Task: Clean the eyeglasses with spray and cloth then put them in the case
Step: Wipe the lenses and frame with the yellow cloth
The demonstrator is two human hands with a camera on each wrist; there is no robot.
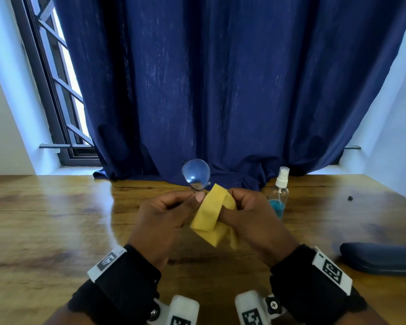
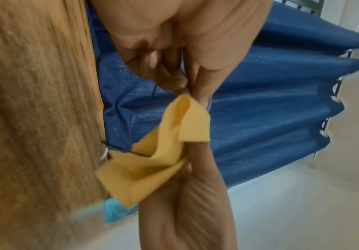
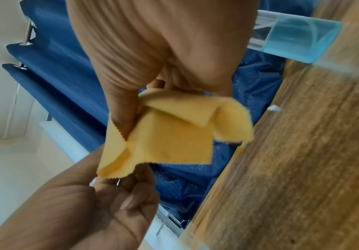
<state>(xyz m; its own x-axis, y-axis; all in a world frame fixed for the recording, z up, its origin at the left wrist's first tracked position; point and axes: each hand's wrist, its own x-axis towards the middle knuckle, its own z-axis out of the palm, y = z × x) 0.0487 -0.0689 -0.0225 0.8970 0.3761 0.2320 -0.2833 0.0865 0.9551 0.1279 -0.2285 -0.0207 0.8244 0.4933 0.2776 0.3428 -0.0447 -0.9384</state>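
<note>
Above the wooden table [image 1: 56, 219], my left hand [image 1: 192, 198] pinches the eyeglasses [image 1: 196, 173] by the frame. One round lens stands up clear of the fingers. My right hand [image 1: 234, 202] grips a yellow cloth [image 1: 212, 214] that is folded over the other side of the glasses, which is hidden. In the left wrist view the cloth [image 2: 152, 162] hangs between both hands, and a thin black temple [image 2: 129, 151] crosses it. The right wrist view shows the cloth [image 3: 174, 135] pinched under my right thumb. The dark blue case [image 1: 382, 259] lies at the right, apart from both hands.
A clear spray bottle [image 1: 279, 195] with blue liquid and a white nozzle stands upright just right of my right hand. A dark blue curtain [image 1: 220, 90] hangs behind the table's far edge. A small black speck [image 1: 350, 197] lies at the far right.
</note>
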